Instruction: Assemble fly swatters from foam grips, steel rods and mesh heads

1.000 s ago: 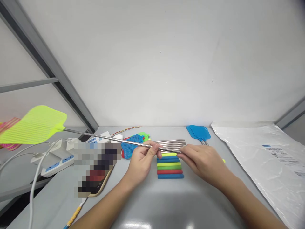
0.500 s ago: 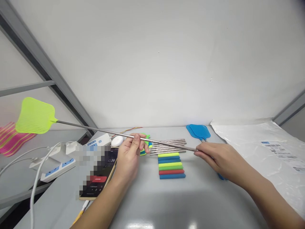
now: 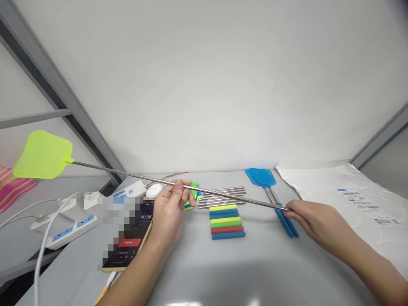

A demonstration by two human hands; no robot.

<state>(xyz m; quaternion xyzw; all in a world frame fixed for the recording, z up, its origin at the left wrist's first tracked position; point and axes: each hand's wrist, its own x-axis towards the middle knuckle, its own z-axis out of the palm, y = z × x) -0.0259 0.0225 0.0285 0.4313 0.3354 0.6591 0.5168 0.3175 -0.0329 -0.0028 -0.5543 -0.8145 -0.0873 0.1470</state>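
Note:
A yellow-green fly swatter (image 3: pixel 44 155) with a long, thin metal rod stretches across the view above the table. My left hand (image 3: pixel 170 210) pinches the rod near its middle, thumb on top. At the rod's right end, my right hand (image 3: pixel 310 219) grips the tip between thumb and fingers. Below the rod lie several loose metal rods (image 3: pixel 223 196) and a row of coloured handles (image 3: pixel 226 221) in yellow, blue, green and red. Two blue fly swatters (image 3: pixel 263 176) with blue handles lie beside my right hand. Green swatter heads (image 3: pixel 190 204) are partly hidden behind my left hand.
On the left are a phone (image 3: pixel 129 242), power strips (image 3: pixel 73 231) with white cables, and a white round object (image 3: pixel 154 191). A pink and yellow striped thing (image 3: pixel 14 187) sits at the far left. A white plastic bag (image 3: pixel 321 182) with labels covers the right side.
My right hand has moved right and slightly down with the rod's end, and more rod now shows between my hands. The blue swatters' handles have come into view.

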